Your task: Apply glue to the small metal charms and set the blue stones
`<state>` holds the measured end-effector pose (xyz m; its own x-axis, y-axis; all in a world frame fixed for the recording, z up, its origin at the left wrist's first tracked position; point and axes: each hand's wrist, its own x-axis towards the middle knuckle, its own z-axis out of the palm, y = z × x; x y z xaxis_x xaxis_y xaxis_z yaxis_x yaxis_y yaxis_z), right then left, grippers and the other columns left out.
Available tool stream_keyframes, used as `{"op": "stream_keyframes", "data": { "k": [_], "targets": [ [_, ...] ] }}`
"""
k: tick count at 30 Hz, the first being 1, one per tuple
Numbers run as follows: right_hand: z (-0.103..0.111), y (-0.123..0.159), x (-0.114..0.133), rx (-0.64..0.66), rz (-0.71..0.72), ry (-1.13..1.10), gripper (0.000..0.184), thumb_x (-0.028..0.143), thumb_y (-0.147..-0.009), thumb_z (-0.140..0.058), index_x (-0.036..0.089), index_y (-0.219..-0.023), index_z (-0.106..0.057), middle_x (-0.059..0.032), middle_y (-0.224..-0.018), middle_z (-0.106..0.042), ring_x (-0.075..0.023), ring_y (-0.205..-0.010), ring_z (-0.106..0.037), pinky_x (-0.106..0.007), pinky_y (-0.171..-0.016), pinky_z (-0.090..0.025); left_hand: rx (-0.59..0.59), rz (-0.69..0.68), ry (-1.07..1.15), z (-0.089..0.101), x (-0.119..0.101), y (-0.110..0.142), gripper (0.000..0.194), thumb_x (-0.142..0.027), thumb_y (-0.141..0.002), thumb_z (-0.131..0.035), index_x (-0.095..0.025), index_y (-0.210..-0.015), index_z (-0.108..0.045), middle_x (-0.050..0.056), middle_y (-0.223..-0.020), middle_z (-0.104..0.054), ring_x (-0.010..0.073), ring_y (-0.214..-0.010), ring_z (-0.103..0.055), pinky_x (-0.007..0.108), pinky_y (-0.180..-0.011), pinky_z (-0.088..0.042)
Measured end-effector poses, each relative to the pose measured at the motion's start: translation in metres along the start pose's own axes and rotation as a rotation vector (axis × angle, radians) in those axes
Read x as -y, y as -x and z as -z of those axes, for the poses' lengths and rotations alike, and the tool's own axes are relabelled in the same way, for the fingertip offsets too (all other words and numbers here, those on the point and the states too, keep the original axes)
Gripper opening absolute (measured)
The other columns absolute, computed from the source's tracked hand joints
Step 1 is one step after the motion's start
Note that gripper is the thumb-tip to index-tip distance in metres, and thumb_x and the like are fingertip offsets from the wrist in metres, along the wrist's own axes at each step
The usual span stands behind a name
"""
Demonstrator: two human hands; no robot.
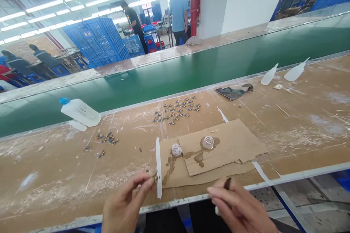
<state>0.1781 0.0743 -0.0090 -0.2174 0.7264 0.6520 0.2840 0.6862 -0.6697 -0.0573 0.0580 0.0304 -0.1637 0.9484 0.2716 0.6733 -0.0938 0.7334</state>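
Note:
My left hand [129, 198] pinches a small brass-coloured metal part [155, 177] between thumb and fingertips, just over the white tape strip [159, 167]. Nearer the table's front edge, my right hand [236, 205] is closed around a dark thin tool [227, 183]; its kind cannot be made out, and a pale bit shows below the fingers. Between and beyond the hands lie stained cardboard sheets [226, 153] with two small clear cups [176, 150]. Similar small brass and blue parts stand in a spread group [180, 110] and a looser cluster [109, 138] on the left.
A white bottle with a blue cap [82, 112] lies at left by the green conveyor belt [153, 76]. A camouflage cloth [232, 91], two squeeze bottles [269, 75] and thin sticks [283, 110] lie to the right. Blue crates [94, 40] and several people stand beyond the belt.

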Motion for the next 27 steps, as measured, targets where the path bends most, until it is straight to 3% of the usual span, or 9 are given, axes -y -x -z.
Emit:
{"op": "stream_keyframes", "data": {
  "k": [5, 7, 10, 13, 16, 18, 22, 27],
  "targets": [
    [0.025, 0.012, -0.032, -0.341, -0.157, 0.365, 0.020, 0.018, -0.086, -0.056, 0.023, -0.104, -0.062, -0.0005, -0.088, -0.063, -0.0085, -0.074, -0.061, -0.016, -0.067, -0.050, 0.121, 0.222, 0.184, -0.021, 0.017, -0.089, 0.019, -0.038, -0.070, -0.067, -0.019, -0.071, -0.070, 0.001, -0.066, -0.072, 0.0166, -0.067, -0.068, 0.025, -0.067, -0.054],
    [0.033, 0.014, -0.050, -0.421, -0.229, 0.466, 0.015, 0.026, -0.088, -0.056, 0.022, -0.100, -0.065, 0.0001, -0.084, -0.064, -0.0083, -0.070, -0.061, -0.016, -0.064, -0.049, 0.123, 0.222, 0.195, -0.037, 0.024, -0.119, 0.020, -0.037, -0.067, -0.066, -0.017, -0.066, -0.068, 0.000, -0.059, -0.068, 0.0150, -0.057, -0.064, 0.024, -0.055, -0.050],
    [0.042, 0.012, -0.072, -0.463, -0.258, 0.545, 0.019, 0.033, -0.089, -0.054, 0.020, -0.097, -0.066, -0.0012, -0.086, -0.065, -0.0094, -0.074, -0.061, -0.017, -0.065, -0.049, 0.132, 0.215, 0.165, -0.060, 0.033, -0.151, 0.021, -0.036, -0.065, -0.070, -0.016, -0.060, -0.066, -0.003, -0.048, -0.059, 0.0126, -0.047, -0.056, 0.022, -0.046, -0.042],
    [0.046, 0.009, -0.082, -0.449, -0.231, 0.563, 0.022, 0.035, -0.090, -0.052, 0.019, -0.094, -0.066, -0.0003, -0.081, -0.064, -0.0076, -0.068, -0.059, -0.016, -0.060, -0.047, 0.156, 0.216, 0.111, -0.075, 0.040, -0.170, 0.023, -0.034, -0.072, -0.071, -0.014, -0.064, -0.064, -0.004, -0.053, -0.059, 0.0104, -0.050, -0.055, 0.023, -0.050, -0.043],
    [0.045, 0.007, -0.083, -0.439, -0.212, 0.580, 0.023, 0.036, -0.091, -0.051, 0.019, -0.094, -0.066, 0.0005, -0.079, -0.062, -0.0067, -0.063, -0.057, -0.017, -0.058, -0.045, 0.179, 0.217, 0.050, -0.079, 0.045, -0.180, 0.024, -0.036, -0.084, -0.063, -0.013, -0.076, -0.063, -0.003, -0.068, -0.063, 0.0100, -0.059, -0.059, 0.026, -0.058, -0.049],
    [0.044, 0.007, -0.082, -0.439, -0.207, 0.595, 0.023, 0.037, -0.091, -0.051, 0.019, -0.095, -0.066, 0.0003, -0.081, -0.062, -0.0070, -0.065, -0.057, -0.018, -0.061, -0.044, 0.170, 0.210, 0.006, -0.073, 0.048, -0.182, 0.021, -0.033, -0.083, -0.064, -0.013, -0.076, -0.065, -0.002, -0.069, -0.064, 0.0112, -0.060, -0.060, 0.027, -0.060, -0.049],
    [0.043, 0.011, -0.079, -0.447, -0.287, 0.589, 0.026, 0.040, -0.091, -0.051, 0.020, -0.097, -0.065, 0.0004, -0.081, -0.061, -0.0069, -0.066, -0.055, -0.020, -0.061, -0.042, 0.091, 0.188, -0.083, -0.041, 0.054, -0.169, 0.010, -0.028, -0.069, -0.068, -0.019, -0.068, -0.072, 0.000, -0.065, -0.069, 0.0177, -0.065, -0.062, 0.029, -0.063, -0.047],
    [0.040, 0.019, -0.080, -0.486, -0.455, 0.508, 0.030, 0.047, -0.087, -0.054, 0.022, -0.098, -0.067, -0.0039, -0.083, -0.063, -0.0110, -0.068, -0.058, -0.027, -0.056, -0.041, -0.012, 0.187, -0.189, 0.006, 0.064, -0.117, 0.018, -0.039, -0.067, -0.064, -0.024, -0.068, -0.073, 0.002, -0.076, -0.075, 0.0232, -0.078, -0.067, 0.033, -0.076, -0.050]
  ]
}}
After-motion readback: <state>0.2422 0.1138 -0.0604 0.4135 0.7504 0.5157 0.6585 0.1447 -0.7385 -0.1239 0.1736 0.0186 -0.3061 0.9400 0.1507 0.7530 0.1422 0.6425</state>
